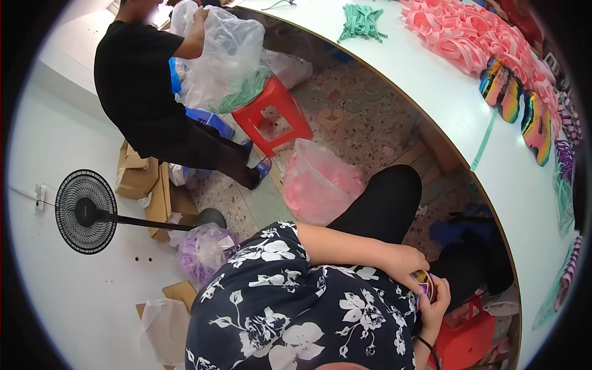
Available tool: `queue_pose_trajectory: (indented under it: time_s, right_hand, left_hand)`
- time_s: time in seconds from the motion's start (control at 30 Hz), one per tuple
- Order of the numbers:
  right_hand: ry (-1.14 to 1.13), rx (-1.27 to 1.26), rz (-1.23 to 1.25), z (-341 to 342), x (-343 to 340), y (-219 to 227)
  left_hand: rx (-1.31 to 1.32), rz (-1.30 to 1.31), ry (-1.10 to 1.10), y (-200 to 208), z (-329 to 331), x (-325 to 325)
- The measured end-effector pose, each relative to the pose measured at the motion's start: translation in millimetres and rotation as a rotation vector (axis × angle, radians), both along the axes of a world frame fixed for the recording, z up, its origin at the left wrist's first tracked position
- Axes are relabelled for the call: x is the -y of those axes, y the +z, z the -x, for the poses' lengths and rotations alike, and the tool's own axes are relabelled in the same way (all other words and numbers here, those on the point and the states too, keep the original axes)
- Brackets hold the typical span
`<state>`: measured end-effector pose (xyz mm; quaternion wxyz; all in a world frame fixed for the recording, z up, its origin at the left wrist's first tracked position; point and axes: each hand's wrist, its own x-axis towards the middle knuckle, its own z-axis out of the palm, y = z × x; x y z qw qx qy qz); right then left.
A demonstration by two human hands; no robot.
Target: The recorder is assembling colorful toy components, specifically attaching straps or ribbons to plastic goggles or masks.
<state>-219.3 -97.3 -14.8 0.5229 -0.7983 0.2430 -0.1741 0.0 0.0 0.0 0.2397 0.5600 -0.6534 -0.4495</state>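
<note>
My left hand (pixel 406 266) and my right hand (pixel 436 301) meet over my lap, near the curved edge of the white table (pixel 425 80). Between their curled fingers sits a small yellow-and-purple piece (pixel 423 279), mostly covered, so its kind is unclear. Both hands are closed on it. On the table, apart from my hands, rest two shiny rainbow-coloured pieces shaped like butterfly wings (pixel 502 91), with a green strip (pixel 485 140) trailing from one. Behind them lies a large heap of pink straps (pixel 453 34).
A bundle of green straps (pixel 362 23) lies at the table's far end. A co-worker in black (pixel 139 80) handles a clear bag (pixel 225 52) over a red stool (pixel 271 117). Around me stand a pink-filled bag (pixel 322 184), a black fan (pixel 86 211) and another red stool (pixel 468 336).
</note>
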Motion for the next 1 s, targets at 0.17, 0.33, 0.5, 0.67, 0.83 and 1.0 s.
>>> queue_pose_trajectory:
  time_s: [0.17, 0.33, 0.5, 0.67, 0.83, 1.0]
  right_hand:
    - [-0.002, 0.022, 0.036, -3.4, -12.2, 5.3]
    - [0.000, -0.093, 0.071, -4.8, -19.8, 24.9]
    - [-0.056, -0.113, -0.054, 5.3, -22.5, 16.7]
    - [-0.092, -0.143, -0.076, 9.4, -28.6, 19.7]
    - [-0.074, -0.121, -0.116, 17.6, -29.7, 24.3]
    - [-0.110, -0.023, -0.256, 28.3, -28.4, 13.5]
  left_hand:
    - [-0.040, 0.018, -0.075, 2.3, -7.8, -2.9]
    - [-0.184, 0.003, -0.036, -9.7, -4.6, -12.1]
    - [-0.189, -0.038, -0.069, -9.7, -10.5, -16.8]
    - [-0.222, -0.014, -0.070, -9.0, -13.8, -17.5]
    - [-0.314, 0.022, 0.006, -22.9, -14.8, -19.6]
    - [-0.349, -0.038, 0.029, -18.6, -13.2, -18.9]
